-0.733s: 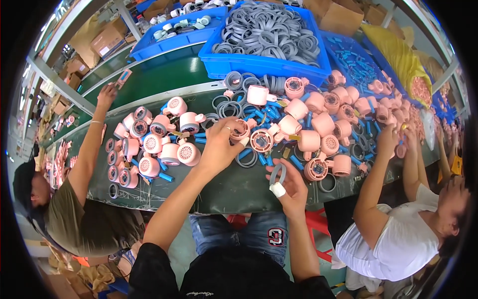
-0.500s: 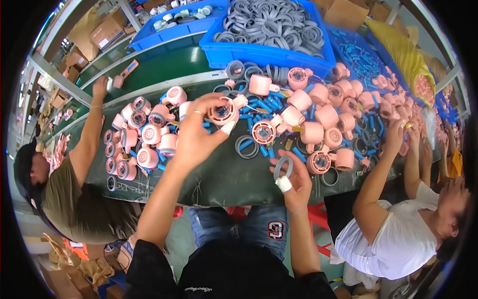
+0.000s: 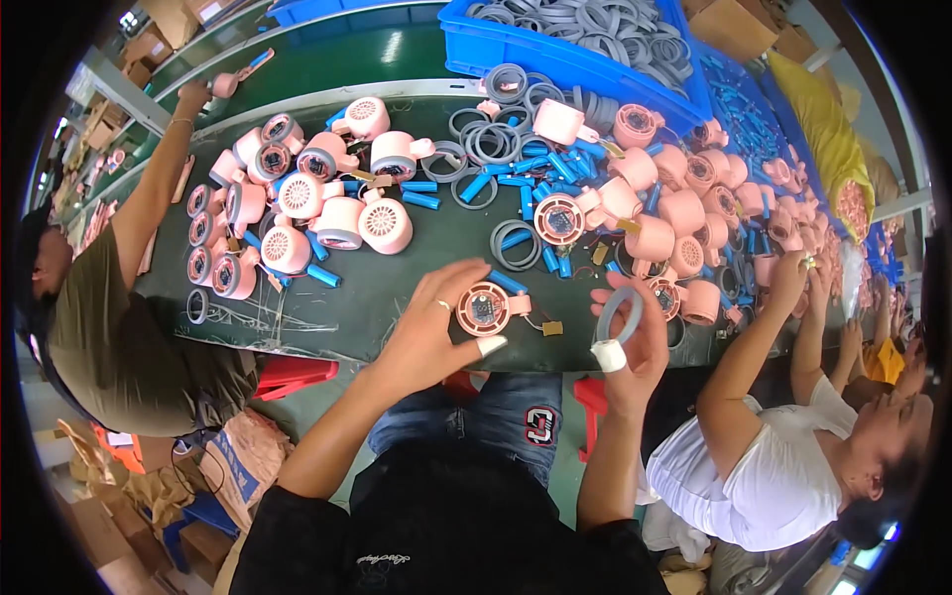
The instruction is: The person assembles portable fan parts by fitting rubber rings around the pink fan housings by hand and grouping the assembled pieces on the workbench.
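Close to the table's near edge, my left hand (image 3: 428, 322) is closed around a round pink fan housing (image 3: 483, 309). Its open face is turned up, showing a dark circuit board inside. A blue cylindrical battery (image 3: 508, 283) lies against its far side, and a small tan board (image 3: 551, 328) hangs from it on a thin wire. To the right, my right hand (image 3: 640, 347) holds a grey ring (image 3: 622, 311) upright between thumb and fingers, apart from the housing. White tape wraps both thumbs.
Pink housings, some with grey rings, cluster at left (image 3: 300, 195) and pile up at right (image 3: 682, 212). Loose grey rings (image 3: 493, 142) and blue batteries lie between. A blue bin (image 3: 565, 61) of rings stands behind. Co-workers reach in from the left (image 3: 159, 188) and right (image 3: 759, 327).
My left hand has brought the pink housing from over the pile toward me and lower. My right hand keeps the grey ring and has shifted slightly right in view. The view has shifted too.
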`<action>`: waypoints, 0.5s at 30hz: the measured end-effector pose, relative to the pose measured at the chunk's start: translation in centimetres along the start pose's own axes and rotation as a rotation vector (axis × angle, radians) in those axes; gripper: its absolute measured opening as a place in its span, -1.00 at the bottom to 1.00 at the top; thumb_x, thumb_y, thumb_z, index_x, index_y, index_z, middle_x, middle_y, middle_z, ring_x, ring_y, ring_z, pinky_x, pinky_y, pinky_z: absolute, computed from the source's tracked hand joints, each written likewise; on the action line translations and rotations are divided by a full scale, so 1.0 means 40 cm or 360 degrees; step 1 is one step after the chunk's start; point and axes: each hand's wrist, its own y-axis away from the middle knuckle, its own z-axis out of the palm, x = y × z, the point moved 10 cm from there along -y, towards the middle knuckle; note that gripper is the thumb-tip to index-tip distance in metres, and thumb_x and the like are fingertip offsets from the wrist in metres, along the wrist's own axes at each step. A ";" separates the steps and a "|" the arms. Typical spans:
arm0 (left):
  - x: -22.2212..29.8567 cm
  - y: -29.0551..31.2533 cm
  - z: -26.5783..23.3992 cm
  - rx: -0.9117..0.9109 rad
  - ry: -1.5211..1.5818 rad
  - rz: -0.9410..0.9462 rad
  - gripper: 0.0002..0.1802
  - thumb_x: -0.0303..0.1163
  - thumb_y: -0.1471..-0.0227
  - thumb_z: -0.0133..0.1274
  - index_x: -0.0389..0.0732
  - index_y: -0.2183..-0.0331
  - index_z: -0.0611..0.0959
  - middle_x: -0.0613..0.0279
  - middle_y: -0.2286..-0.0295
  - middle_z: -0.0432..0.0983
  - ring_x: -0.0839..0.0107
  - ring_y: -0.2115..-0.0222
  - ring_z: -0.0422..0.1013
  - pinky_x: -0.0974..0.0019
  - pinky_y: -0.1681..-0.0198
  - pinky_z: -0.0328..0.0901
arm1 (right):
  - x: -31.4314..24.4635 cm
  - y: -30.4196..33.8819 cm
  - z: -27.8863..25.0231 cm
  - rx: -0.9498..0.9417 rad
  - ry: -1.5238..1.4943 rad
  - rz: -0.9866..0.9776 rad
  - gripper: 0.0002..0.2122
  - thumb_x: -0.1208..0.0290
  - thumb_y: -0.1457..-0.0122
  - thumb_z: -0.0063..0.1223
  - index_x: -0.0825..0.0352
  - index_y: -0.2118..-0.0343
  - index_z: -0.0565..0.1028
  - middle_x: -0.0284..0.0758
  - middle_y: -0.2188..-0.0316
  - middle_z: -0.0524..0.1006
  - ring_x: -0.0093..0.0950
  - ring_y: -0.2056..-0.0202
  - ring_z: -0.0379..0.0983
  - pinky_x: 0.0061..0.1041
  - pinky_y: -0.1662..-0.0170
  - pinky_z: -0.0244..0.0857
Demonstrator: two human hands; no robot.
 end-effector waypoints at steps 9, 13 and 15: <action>-0.051 0.022 0.003 0.0043 -0.0036 -0.0006 0.00 -0.34 0.19 0.41 -0.21 -0.27 0.30 0.15 -0.06 0.53 0.11 -0.07 0.36 0.06 -0.26 0.05 | -0.007 -0.047 0.249 -0.0697 0.1023 -0.0058 -0.34 0.50 0.08 0.38 0.36 -0.19 0.43 -0.13 -0.06 0.53 -0.18 -0.06 0.50 -0.29 -0.12 0.39; -0.061 0.020 0.007 0.0006 -0.0017 -0.0105 0.07 -0.34 0.19 0.41 -0.21 -0.31 0.24 0.18 -0.07 0.53 0.13 -0.06 0.37 0.07 -0.26 0.04 | 0.022 -0.039 0.269 -0.0742 0.1020 0.0018 -0.35 0.53 0.07 0.33 0.34 -0.19 0.43 -0.10 -0.12 0.50 -0.14 -0.11 0.48 -0.27 -0.13 0.40; -0.062 0.021 0.008 -0.0004 -0.0005 -0.0094 0.11 -0.36 0.20 0.41 -0.20 -0.34 0.20 0.20 -0.08 0.52 0.15 -0.07 0.37 0.08 -0.27 0.02 | 0.031 -0.032 0.269 -0.0749 0.0997 0.0064 -0.35 0.54 0.07 0.33 0.33 -0.19 0.43 -0.10 -0.13 0.50 -0.14 -0.12 0.47 -0.28 -0.14 0.40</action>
